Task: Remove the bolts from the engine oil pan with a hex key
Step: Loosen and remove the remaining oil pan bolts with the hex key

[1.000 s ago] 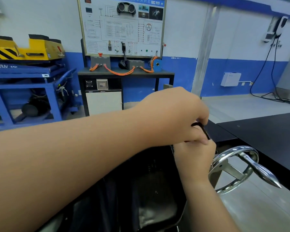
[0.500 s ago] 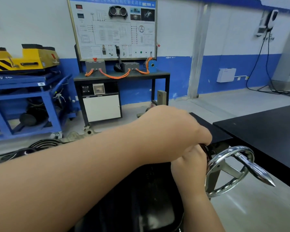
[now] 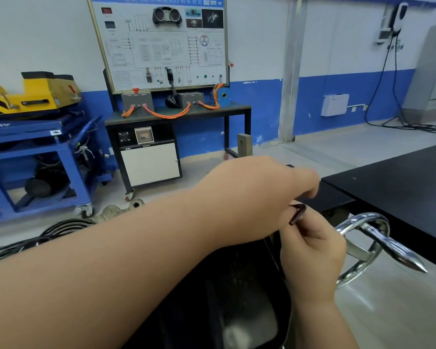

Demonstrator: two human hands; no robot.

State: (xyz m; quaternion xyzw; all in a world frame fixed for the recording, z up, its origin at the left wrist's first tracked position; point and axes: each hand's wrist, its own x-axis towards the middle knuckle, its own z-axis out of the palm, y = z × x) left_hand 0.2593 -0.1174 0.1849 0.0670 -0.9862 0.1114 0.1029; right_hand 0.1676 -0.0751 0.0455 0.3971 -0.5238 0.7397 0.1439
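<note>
The black oil pan (image 3: 237, 298) fills the lower middle of the head view, and both my hands meet over its far right rim. A black hex key (image 3: 297, 214) shows at its bend between them. My right hand (image 3: 312, 250) curls its fingers round the key's lower part. My left hand (image 3: 262, 195) reaches across from the left, its curled fingers over the key's upper end. The bolt and the key's tip are hidden behind my hands.
A chrome handwheel with a pointed handle (image 3: 378, 245) sticks out just right of my hands. A black tabletop (image 3: 400, 187) lies to the right. On the floor behind stand a training board bench (image 3: 161, 109), a blue trolley (image 3: 35, 152) and cables (image 3: 61, 227).
The view tilted down, so the hands sit lower in frame. My left hand shifted up and right off the right hand, and the key's bend now shows between them.
</note>
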